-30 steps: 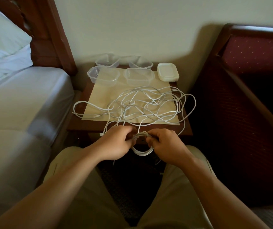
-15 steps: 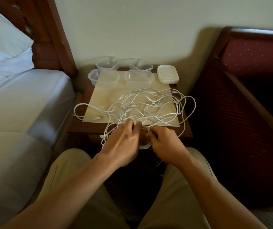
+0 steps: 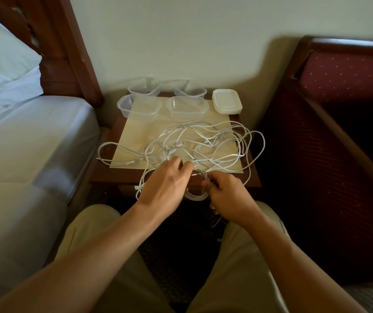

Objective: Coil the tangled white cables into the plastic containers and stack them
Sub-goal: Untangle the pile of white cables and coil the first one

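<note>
The white cables lie in a loose tangle of thin loops across the near half of a pale mat on the small wooden desk. The tangle spreads mostly left to right: one long loop runs off the mat's left edge, others hang past the desk's right edge, and a few strands drop over the front. At the front edge a small coil of several turns is already formed, standing roughly upright and facing the person.

The right hand has its fingers curled around the right side of that coil, pinching the turns together. The left hand reaches forward just beside it, fingers bent down into the strands at the near edge of the tangle; whether this grip has actually closed on a cable I cannot tell, since the fingertips are hidden.

At the back of the desk stand four clear plastic containers, two in front and two behind, all lidless with nothing in them. The front left one sits partly on the mat. To their right, at the back right corner, is a stack of white lids.

A bed is at the left, a dark red upholstered chair at the right.
</note>
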`<act>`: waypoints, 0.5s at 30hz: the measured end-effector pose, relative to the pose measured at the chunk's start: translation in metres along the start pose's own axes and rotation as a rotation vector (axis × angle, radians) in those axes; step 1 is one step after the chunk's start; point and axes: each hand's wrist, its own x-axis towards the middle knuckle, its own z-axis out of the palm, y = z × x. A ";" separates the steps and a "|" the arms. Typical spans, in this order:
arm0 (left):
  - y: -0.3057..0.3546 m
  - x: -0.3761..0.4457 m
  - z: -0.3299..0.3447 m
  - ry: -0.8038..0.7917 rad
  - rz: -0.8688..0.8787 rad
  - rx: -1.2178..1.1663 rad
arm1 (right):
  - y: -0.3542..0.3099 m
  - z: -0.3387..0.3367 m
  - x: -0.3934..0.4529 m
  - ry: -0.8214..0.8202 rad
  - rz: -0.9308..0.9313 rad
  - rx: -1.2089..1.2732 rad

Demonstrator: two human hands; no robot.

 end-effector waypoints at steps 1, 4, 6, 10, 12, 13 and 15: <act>0.000 0.001 0.000 0.016 0.010 0.012 | 0.001 0.000 0.000 0.007 0.001 0.005; -0.002 0.001 0.002 0.048 0.015 0.056 | 0.003 0.001 0.002 0.027 -0.010 0.000; -0.003 0.001 0.001 0.065 0.036 0.068 | 0.006 0.000 0.004 0.038 -0.041 -0.041; -0.007 -0.001 0.000 0.022 0.016 0.053 | 0.009 -0.001 0.010 0.019 -0.104 -0.109; -0.013 -0.001 0.001 -0.002 -0.049 -0.042 | 0.008 -0.002 0.011 -0.017 -0.115 -0.129; -0.014 -0.001 0.000 -0.018 -0.080 -0.125 | 0.008 -0.003 0.011 -0.037 -0.120 -0.136; -0.014 0.001 -0.010 -0.095 -0.196 -0.369 | 0.009 -0.008 0.010 -0.072 -0.142 -0.143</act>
